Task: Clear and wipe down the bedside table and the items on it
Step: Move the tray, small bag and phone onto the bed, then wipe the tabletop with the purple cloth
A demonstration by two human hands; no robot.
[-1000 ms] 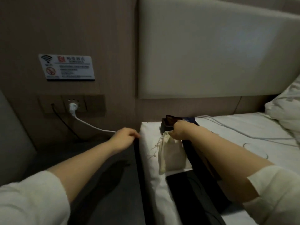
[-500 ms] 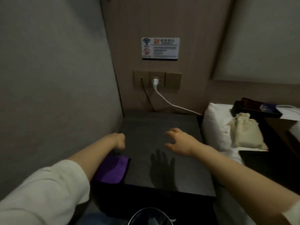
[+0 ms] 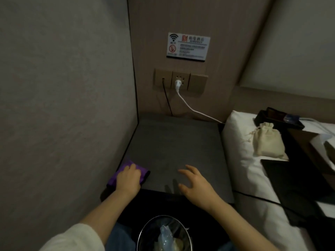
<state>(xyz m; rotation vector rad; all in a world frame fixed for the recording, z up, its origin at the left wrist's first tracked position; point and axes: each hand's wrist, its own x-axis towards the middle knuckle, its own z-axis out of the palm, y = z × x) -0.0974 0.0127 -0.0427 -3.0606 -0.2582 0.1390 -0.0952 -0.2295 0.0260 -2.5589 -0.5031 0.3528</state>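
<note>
Resting on a purple cloth, the left hand lies flat at the bedside table's front-left corner. The right hand hovers beside it, fingers spread, holding nothing.

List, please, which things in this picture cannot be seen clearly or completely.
Head view only:
- Purple cloth: the left hand rests on it and hides its middle.
- Wall sign: its small print is too small to read.
- Bin: cut off by the bottom edge; its contents are dim.
- Dark tray on the bed: its contents are blurred.
- Right hand: contact with the bedside table is uncertain.
</note>
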